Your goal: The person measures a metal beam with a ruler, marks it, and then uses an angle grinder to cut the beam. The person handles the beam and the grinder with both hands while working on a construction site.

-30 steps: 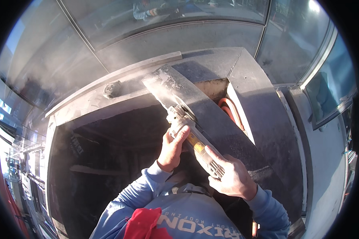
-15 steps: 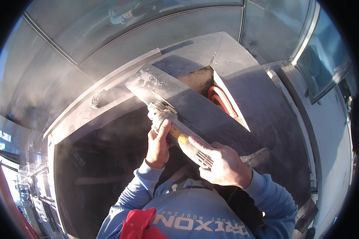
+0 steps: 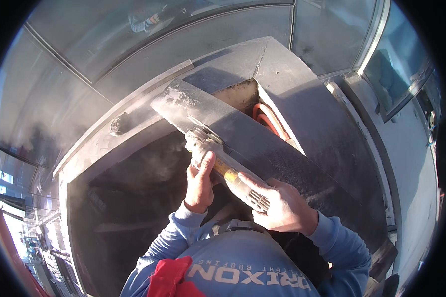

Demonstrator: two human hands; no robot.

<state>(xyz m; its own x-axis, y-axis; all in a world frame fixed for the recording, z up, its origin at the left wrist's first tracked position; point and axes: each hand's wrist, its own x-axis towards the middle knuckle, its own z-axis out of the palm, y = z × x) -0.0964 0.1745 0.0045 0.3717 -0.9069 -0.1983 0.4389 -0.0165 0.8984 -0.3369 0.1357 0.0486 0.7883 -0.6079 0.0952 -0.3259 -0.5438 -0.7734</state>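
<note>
Both my hands are closed round a dusty yellow and grey angle grinder [image 3: 228, 172]. Its head end rests in my left hand [image 3: 199, 183], thumb up along the housing. My right hand [image 3: 286, 205] grips the rear body near the vent slots. At the far end the thin cutting disc [image 3: 205, 127] meets a long dark grey slab [image 3: 210, 111], near the slab's whitened, dusty left end. A dark cut line runs along the slab beside the disc. Pale dust hangs over the slab's end and drifts left.
Behind the slab, an opening shows orange tubing [image 3: 271, 121]. Broad grey panels [image 3: 287, 69] surround it. A dark recess [image 3: 129, 198] lies to the left, edged by a pale ledge [image 3: 134, 136] with a small dark object [image 3: 117, 124]. Glass panes [image 3: 203, 49] stand along the back.
The grinder stays at nearly the same spot on the slab, still in both hands. The whole view has shifted slightly, and the dust cloud has drifted.
</note>
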